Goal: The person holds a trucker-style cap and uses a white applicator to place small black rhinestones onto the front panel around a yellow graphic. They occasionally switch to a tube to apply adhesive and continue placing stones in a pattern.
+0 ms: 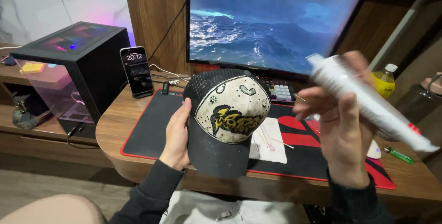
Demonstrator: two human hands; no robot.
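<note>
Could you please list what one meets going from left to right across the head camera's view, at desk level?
Black computer case → phone → left hand → cap → right hand holding a white tube → green lighter.

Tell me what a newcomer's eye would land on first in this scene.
First the black cap with its cream front panel, held up at centre by the left hand over the desk mat. Next the white tube, blurred, gripped in the right hand on the right. Behind them a monitor glows with a dark blue sea wave.
</note>
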